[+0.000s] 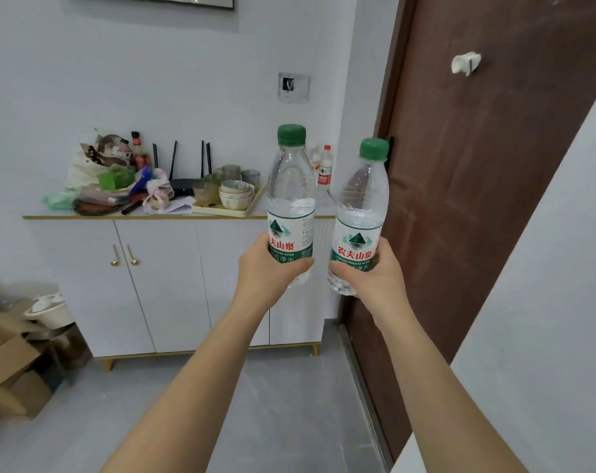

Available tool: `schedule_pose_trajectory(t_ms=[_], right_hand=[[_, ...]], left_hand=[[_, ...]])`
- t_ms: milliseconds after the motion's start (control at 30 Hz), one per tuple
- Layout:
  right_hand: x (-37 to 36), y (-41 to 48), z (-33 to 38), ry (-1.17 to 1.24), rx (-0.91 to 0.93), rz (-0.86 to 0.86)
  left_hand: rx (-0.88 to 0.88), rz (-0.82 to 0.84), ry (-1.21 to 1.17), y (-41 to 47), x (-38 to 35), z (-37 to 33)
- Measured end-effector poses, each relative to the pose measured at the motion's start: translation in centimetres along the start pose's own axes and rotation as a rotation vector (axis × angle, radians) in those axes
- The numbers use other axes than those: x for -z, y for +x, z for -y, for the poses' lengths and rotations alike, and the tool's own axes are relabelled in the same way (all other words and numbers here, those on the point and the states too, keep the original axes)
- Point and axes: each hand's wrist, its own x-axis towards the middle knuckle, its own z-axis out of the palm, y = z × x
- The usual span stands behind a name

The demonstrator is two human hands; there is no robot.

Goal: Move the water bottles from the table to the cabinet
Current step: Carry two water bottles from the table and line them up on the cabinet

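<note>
I hold two clear water bottles with green caps upright in front of me. My left hand grips the lower part of the left bottle. My right hand grips the lower part of the right bottle, which tilts slightly. Both bottles are in the air, in front of the right end of a white cabinet with gold trim and closed doors. Two more bottles, one with a red cap, stand on the cabinet top at its right end, partly hidden behind the left bottle.
The cabinet top carries a tray of bowls and glasses, a black router and a pile of bags and clutter. A brown door stands to the right. Cardboard boxes lie on the floor at the left.
</note>
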Motion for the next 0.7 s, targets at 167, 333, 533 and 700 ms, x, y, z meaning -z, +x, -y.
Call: schedule_pose_trajectory(t_ms=[167,333,533,700], right_hand=[[-2.4,5.1,-2.2,-0.016,-0.011,-0.020],[-4.3,10.7,-5.0,-0.015,-0.017,-0.022],[-5.9,20.0,-9.7,-0.013,-0.003,-0.028],[-7.0,29.3,-13.3,-0.012,-0.012,-0.030]], left_hand=[[0.001,0.018,-0.001,5.4,-1.0,2.4],[0.010,0.003,0.008,10.7,-2.8,5.2],[0.013,-0.027,0.023,18.9,-6.1,8.4],[0.026,-0.052,0.037,27.2,-9.6,10.2]])
